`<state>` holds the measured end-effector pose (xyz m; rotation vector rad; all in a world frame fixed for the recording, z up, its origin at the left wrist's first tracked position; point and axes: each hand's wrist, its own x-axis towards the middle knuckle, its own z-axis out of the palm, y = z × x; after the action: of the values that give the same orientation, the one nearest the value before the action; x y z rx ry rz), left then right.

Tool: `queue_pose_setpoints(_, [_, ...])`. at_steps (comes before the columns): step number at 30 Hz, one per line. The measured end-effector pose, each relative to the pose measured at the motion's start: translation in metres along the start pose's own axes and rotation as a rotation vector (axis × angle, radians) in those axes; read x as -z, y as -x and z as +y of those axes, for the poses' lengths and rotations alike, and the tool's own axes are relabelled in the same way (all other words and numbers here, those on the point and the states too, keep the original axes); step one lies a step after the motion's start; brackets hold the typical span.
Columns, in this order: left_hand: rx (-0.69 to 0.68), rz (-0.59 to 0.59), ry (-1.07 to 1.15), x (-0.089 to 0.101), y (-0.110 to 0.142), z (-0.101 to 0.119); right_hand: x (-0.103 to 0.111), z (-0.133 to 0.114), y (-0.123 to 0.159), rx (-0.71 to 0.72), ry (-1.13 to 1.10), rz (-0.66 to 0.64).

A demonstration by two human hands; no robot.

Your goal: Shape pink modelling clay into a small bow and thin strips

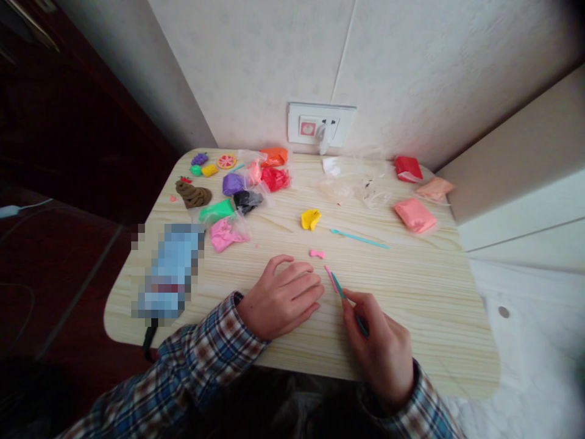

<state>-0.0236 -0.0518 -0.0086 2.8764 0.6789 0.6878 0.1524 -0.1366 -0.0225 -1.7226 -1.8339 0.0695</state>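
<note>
My right hand (pixel 381 341) grips a teal clay modelling knife (pixel 337 284) between thumb and fingers. The blade lies along a thin pink clay strip (pixel 328 270) on the table. My left hand (pixel 284 297) rests palm down to the left of the strip, its fingers stretched out and holding nothing that I can see. A small pink clay bow (pixel 317 253) sits just beyond its fingertips. Farther back are a yellow clay piece (pixel 311 219), shaped like a shallow cup, and a thin light-blue stick tool (pixel 360 238).
Bags of coloured clay, such as a pink bag (pixel 227 233), crowd the table's (pixel 434 305) back left. More bags, including a salmon one (pixel 415 214), lie at the right. Small clay fruits and a brown clay coil (pixel 194 194) stand far left, above a blurred-out phone-like object (pixel 171 268).
</note>
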Motion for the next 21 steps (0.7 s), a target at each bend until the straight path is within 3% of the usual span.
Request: queue_pose_setpoints(21, [0.044, -0.085, 0.007, -0.0045, -0.0012, 0.0021, -0.0005, -0.0020, -0.0018, -0.008, -0.004, -0.004])
